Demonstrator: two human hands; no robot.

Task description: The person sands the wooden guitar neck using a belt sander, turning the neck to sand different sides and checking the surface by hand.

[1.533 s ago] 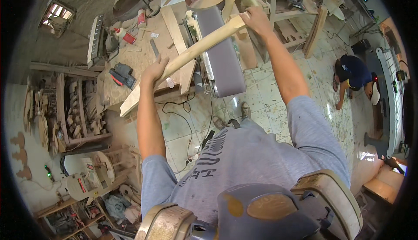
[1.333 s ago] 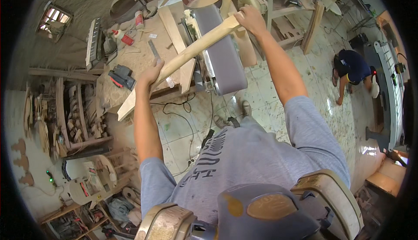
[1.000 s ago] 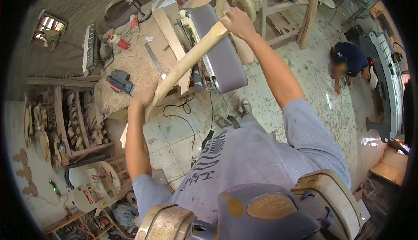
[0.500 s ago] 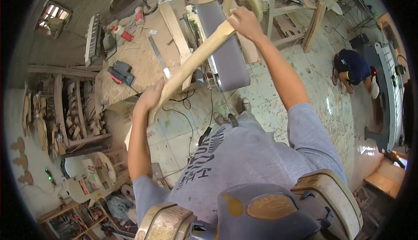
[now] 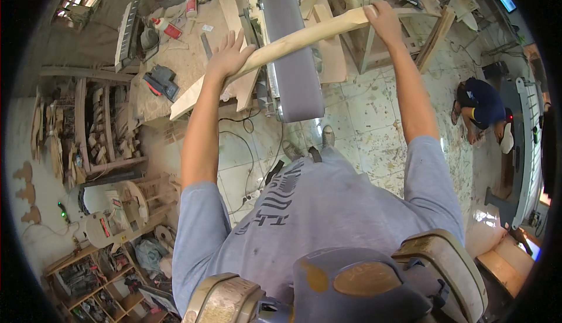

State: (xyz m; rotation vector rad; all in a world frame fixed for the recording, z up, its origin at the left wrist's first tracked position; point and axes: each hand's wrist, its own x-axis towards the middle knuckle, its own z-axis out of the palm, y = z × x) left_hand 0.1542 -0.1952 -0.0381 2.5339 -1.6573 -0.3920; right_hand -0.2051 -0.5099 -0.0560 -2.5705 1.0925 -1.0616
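A long, pale, shaped piece of wood (image 5: 293, 40) lies slantwise across the grey belt of a belt sander (image 5: 297, 86). My right hand (image 5: 383, 23) is closed round the wood beyond the belt's right side. On the left, my left hand (image 5: 229, 58) rests palm-down over the wood, its fingers stretched out and spread, the thumb pointing along the piece. The wood's wider left end sticks out past my left wrist. Its underside against the belt is hidden.
A dusty workbench (image 5: 193, 48) bears a black-and-red power tool (image 5: 161, 83), red-and-white bottles (image 5: 167, 28) and offcuts. Cables (image 5: 249, 147) cross the tiled floor. Wooden frames (image 5: 360, 48) stand at the far right. Another person (image 5: 483, 103) crouches on the right.
The wood has shifted right and tilted to a flatter angle across the belt. Both hands moved with it, and my left hand's fingers have spread from their earlier grip.
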